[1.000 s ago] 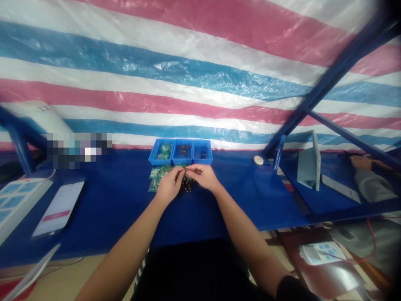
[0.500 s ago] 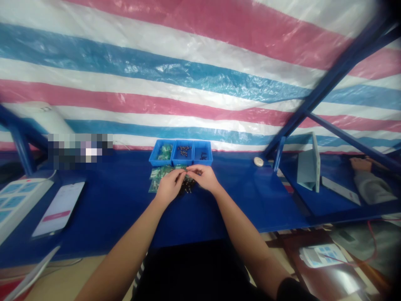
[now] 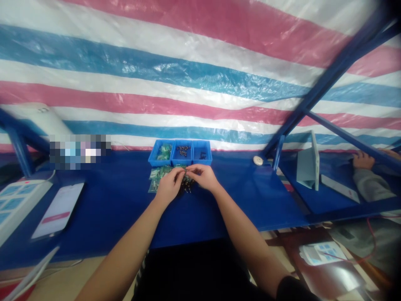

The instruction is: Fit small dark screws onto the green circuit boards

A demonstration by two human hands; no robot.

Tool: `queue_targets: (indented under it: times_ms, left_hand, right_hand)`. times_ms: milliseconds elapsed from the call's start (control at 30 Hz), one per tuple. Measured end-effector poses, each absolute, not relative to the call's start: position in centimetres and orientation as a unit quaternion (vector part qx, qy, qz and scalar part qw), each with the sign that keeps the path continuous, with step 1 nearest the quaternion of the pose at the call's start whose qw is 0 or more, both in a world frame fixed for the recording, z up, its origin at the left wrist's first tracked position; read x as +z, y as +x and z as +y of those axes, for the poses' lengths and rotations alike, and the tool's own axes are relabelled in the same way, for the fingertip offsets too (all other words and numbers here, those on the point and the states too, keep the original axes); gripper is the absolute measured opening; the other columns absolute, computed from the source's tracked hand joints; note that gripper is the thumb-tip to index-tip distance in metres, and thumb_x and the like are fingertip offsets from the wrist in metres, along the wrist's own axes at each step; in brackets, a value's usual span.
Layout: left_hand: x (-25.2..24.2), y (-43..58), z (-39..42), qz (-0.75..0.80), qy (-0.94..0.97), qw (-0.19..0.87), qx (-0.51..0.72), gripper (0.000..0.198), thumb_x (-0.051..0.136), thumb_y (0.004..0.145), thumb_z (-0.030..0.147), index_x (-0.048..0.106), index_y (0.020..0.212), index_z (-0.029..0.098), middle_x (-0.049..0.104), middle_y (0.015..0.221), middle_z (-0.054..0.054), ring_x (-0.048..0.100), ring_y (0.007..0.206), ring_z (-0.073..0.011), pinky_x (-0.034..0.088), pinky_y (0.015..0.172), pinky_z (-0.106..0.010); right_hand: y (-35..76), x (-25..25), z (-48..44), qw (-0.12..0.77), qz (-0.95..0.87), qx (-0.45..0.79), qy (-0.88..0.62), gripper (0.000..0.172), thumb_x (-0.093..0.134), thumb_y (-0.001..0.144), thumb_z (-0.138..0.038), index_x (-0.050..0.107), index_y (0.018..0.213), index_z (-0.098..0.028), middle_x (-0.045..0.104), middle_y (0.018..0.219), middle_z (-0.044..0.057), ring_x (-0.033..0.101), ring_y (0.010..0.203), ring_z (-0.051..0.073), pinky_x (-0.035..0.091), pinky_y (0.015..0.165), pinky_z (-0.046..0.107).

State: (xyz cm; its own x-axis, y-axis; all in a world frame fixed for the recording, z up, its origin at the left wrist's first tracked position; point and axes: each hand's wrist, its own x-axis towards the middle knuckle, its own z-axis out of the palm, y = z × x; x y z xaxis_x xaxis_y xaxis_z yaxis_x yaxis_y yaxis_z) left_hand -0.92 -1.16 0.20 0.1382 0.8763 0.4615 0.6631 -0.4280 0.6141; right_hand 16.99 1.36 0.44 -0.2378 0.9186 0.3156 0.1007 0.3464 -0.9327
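Observation:
My left hand (image 3: pixel 169 184) and my right hand (image 3: pixel 205 176) meet fingertip to fingertip over the blue table. Both are pinched closed around something too small to make out. Beneath them lies a heap of small dark and brass-coloured parts (image 3: pixel 187 186), partly covered by my fingers. Small clear bags with a green tint (image 3: pixel 155 179) lie beside and behind my left hand. Just beyond are three blue bins: the left bin (image 3: pixel 152 161) holds greenish bags, the middle bin (image 3: pixel 181 162) small metal pieces, and the right bin (image 3: pixel 206 146) a few dark pieces.
A phone (image 3: pixel 59 209) and a white power strip (image 3: pixel 21 200) lie on the left. A round whitish object (image 3: pixel 258 160) sits at the right, near a blue frame post (image 3: pixel 278 154). Past it stand a tablet-like panel (image 3: pixel 308 167) and another person's hand (image 3: pixel 363 160). Striped sheeting hangs behind.
My hands stay together in nearly the same place, with only slight finger movement. At the far right, the other person's hand has shifted a little. The view has moved slightly.

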Motion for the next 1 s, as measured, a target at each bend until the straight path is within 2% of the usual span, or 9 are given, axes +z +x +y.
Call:
queue_targets:
  times_ms: [100, 233, 367, 467, 567, 700, 867, 1000]
  left_hand:
    - [0.1, -0.69, -1.21, 0.516, 0.735, 0.13, 0.421, 0.028, 0.048, 0.094, 0.04, 0.063, 0.11, 0.023, 0.072, 0.103, -0.004, 0.069, 0.082, -0.0174, 0.052, 0.075, -0.027]
    - [0.13, -0.67, -1.17, 0.511, 0.738, 0.12, 0.424, 0.025, 0.047, 0.095, 0.038, 0.066, 0.102, 0.023, 0.072, 0.101, -0.003, 0.068, 0.085, -0.0174, 0.052, 0.079, -0.027]
    - [0.25, -0.94, -1.17, 0.514, 0.746, 0.129, 0.403, 0.027, 0.045, 0.096, 0.039, 0.066, 0.099, 0.023, 0.072, 0.095, -0.003, 0.068, 0.081, -0.0172, 0.052, 0.075, -0.027]
    - [0.16, -1.02, -1.19, 0.516, 0.743, 0.134, 0.406, 0.027, 0.047, 0.095, 0.04, 0.065, 0.105, 0.023, 0.072, 0.1, -0.003, 0.068, 0.081, -0.0168, 0.052, 0.074, -0.026]
    - [-0.02, -0.98, -1.13, 0.51, 0.745, 0.127, 0.411, 0.028, 0.048, 0.094, 0.039, 0.065, 0.109, 0.023, 0.072, 0.105, -0.003, 0.069, 0.085, -0.0172, 0.053, 0.078, -0.027]
    - [-0.14, -1.03, -0.94, 0.504, 0.753, 0.119, 0.407, 0.027, 0.047, 0.095, 0.037, 0.067, 0.104, 0.023, 0.072, 0.103, -0.003, 0.068, 0.089, -0.0181, 0.052, 0.083, -0.028]
    - [-0.1, -1.14, -0.88, 0.512, 0.753, 0.129, 0.393, 0.027, 0.046, 0.096, 0.039, 0.067, 0.103, 0.024, 0.072, 0.099, -0.002, 0.068, 0.085, -0.0184, 0.052, 0.078, -0.028]
    - [-0.1, -1.05, -1.01, 0.515, 0.742, 0.13, 0.408, 0.027, 0.049, 0.095, 0.04, 0.066, 0.109, 0.024, 0.072, 0.102, -0.002, 0.068, 0.084, -0.0173, 0.052, 0.075, -0.027]
  right_hand:
    - [17.08, 0.48, 1.42, 0.486, -0.661, 0.427, -0.379, 0.031, 0.072, 0.077, -0.038, 0.073, 0.099, -0.016, 0.074, 0.087, 0.007, 0.067, 0.073, 0.016, 0.055, 0.071, 0.03]
    - [17.04, 0.37, 1.37, 0.481, -0.663, 0.429, -0.382, 0.033, 0.072, 0.077, -0.04, 0.073, 0.1, -0.016, 0.074, 0.087, 0.007, 0.068, 0.073, 0.016, 0.055, 0.072, 0.03]
    - [16.92, 0.33, 1.27, 0.479, -0.667, 0.426, -0.38, 0.032, 0.071, 0.078, -0.04, 0.073, 0.1, -0.017, 0.074, 0.089, 0.007, 0.067, 0.072, 0.016, 0.054, 0.07, 0.029]
    - [16.92, 0.32, 1.34, 0.483, -0.668, 0.418, -0.382, 0.031, 0.07, 0.078, -0.039, 0.073, 0.1, -0.017, 0.074, 0.089, 0.007, 0.066, 0.072, 0.015, 0.054, 0.07, 0.029]
    - [16.99, 0.26, 1.44, 0.486, -0.669, 0.413, -0.382, 0.031, 0.07, 0.078, -0.038, 0.073, 0.1, -0.017, 0.074, 0.089, 0.007, 0.066, 0.071, 0.015, 0.054, 0.069, 0.028]
    - [17.03, 0.28, 1.37, 0.484, -0.674, 0.412, -0.376, 0.03, 0.071, 0.078, -0.038, 0.073, 0.099, -0.017, 0.074, 0.088, 0.006, 0.065, 0.07, 0.015, 0.053, 0.068, 0.027]
    - [16.98, 0.46, 1.21, 0.479, -0.673, 0.416, -0.38, 0.03, 0.071, 0.078, -0.039, 0.073, 0.1, -0.018, 0.074, 0.089, 0.006, 0.067, 0.073, 0.016, 0.055, 0.07, 0.029]
    - [16.96, 0.48, 1.27, 0.484, -0.665, 0.422, -0.382, 0.03, 0.07, 0.079, -0.039, 0.073, 0.099, -0.017, 0.074, 0.089, 0.007, 0.068, 0.074, 0.017, 0.055, 0.072, 0.03]
